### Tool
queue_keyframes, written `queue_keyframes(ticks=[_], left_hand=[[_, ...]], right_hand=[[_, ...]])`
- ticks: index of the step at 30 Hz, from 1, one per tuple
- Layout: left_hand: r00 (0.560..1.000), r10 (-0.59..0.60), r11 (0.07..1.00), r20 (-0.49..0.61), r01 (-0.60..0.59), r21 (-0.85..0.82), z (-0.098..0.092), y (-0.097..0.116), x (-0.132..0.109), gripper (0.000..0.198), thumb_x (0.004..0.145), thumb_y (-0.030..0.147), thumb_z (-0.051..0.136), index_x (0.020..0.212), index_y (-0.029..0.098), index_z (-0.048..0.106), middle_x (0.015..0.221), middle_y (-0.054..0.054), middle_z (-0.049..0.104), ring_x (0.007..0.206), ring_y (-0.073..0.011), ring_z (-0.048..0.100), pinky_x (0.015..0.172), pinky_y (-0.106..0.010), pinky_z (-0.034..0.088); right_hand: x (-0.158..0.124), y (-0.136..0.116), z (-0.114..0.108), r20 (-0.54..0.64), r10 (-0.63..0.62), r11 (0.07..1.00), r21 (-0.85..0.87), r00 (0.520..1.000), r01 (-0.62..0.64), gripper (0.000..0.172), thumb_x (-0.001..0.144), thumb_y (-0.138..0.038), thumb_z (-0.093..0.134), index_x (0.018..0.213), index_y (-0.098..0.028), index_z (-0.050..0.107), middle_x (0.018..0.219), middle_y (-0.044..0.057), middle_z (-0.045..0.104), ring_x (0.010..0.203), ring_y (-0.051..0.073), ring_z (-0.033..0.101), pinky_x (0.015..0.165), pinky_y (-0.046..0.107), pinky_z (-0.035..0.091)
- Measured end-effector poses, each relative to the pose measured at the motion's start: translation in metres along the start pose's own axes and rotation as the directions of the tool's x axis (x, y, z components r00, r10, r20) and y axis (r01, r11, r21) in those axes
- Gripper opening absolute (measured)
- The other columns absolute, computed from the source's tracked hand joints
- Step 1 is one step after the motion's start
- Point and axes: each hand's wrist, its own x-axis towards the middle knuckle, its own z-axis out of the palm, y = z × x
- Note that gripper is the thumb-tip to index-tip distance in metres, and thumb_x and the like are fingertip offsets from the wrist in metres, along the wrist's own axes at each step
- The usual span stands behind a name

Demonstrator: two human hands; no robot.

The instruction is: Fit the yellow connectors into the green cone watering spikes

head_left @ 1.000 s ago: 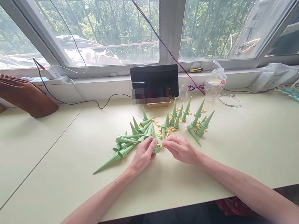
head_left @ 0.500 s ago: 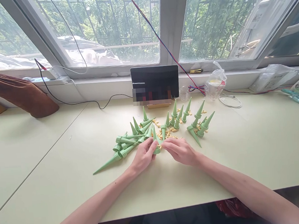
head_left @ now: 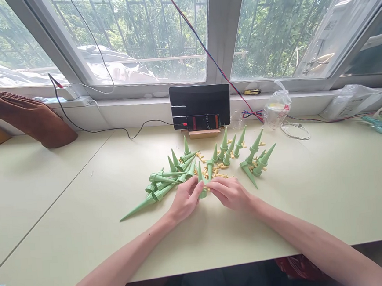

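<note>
Between thumb and fingers, my left hand (head_left: 186, 196) grips a green plastic plant watering spike (head_left: 202, 194), its point upward. My right hand (head_left: 229, 192) is closed at the spike's right side, fingertips pinching a small yellow valve (head_left: 206, 187) that touches the spike. Just beyond the hands lies a pile of small yellow valves (head_left: 221, 167), partly hidden by my fingers. Several loose green spikes (head_left: 162, 180) lie heaped to the left. On the right, more spikes (head_left: 256, 142) stand point up with yellow valves at their sides.
Behind the spikes a phone (head_left: 203, 122) leans on a dark tablet (head_left: 200, 96) upon a cardboard stand (head_left: 205, 134). A brown drawstring bag (head_left: 44, 123) stands at the left. A bagged cup (head_left: 276, 105) and a coiled white cable (head_left: 295, 131) sit back right, below the window.
The camera view has shifted slightly. Both hands stay together at the same spike and valve, with only a small movement of the fingers.
</note>
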Motion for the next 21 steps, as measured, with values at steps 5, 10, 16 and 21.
queue_keyframes(ticks=[5, 10, 16, 21], left_hand=[[0.999, 0.038, 0.995, -0.015, -0.036, 0.091, 0.0000, -0.0016, 0.0000, 0.039, 0.096, 0.046, 0.048, 0.070, 0.020, 0.032, 0.064, 0.005, 0.030, 0.051, -0.0088, 0.037, 0.045, -0.021, 0.036], [0.999, 0.047, 0.988, -0.006, -0.046, 0.148, 0.0005, -0.0007, -0.0004, 0.036, 0.096, 0.043, 0.047, 0.072, 0.021, 0.031, 0.060, 0.005, 0.033, 0.049, -0.0093, 0.040, 0.045, -0.021, 0.033], [0.997, 0.075, 0.985, -0.021, -0.070, 0.160, 0.0011, 0.0028, -0.0003, 0.031, 0.095, 0.042, 0.050, 0.075, 0.020, 0.041, 0.061, 0.005, 0.037, 0.049, -0.0090, 0.043, 0.045, -0.021, 0.036], [0.994, 0.106, 0.979, -0.014, -0.102, 0.179, -0.0001, 0.0015, 0.0003, 0.025, 0.094, 0.041, 0.052, 0.085, 0.018, 0.055, 0.069, 0.002, 0.045, 0.052, -0.0094, 0.045, 0.047, -0.021, 0.041]], right_hand=[[-0.0012, 0.0004, 0.0018, 0.005, 0.004, 1.000, -0.011, 1.000, -0.004, 0.014, 0.099, -0.016, 0.046, 0.108, -0.020, 0.057, 0.080, 0.004, 0.067, 0.063, 0.012, 0.059, 0.053, 0.024, 0.038], [-0.0030, 0.0009, 0.0028, 0.007, 0.042, 0.999, -0.002, 0.999, -0.042, 0.014, 0.099, -0.016, 0.046, 0.103, -0.020, 0.058, 0.076, 0.003, 0.066, 0.059, 0.011, 0.055, 0.051, 0.025, 0.032], [-0.0038, 0.0015, 0.0031, 0.005, 0.073, 0.997, 0.004, 0.997, -0.073, 0.015, 0.098, -0.014, 0.046, 0.104, -0.020, 0.059, 0.075, 0.001, 0.065, 0.057, 0.011, 0.052, 0.049, 0.026, 0.027], [-0.0028, 0.0020, 0.0023, -0.007, 0.084, 0.996, 0.032, 0.996, -0.084, 0.015, 0.098, -0.014, 0.046, 0.103, -0.019, 0.059, 0.070, 0.000, 0.062, 0.056, 0.011, 0.049, 0.050, 0.025, 0.027]])
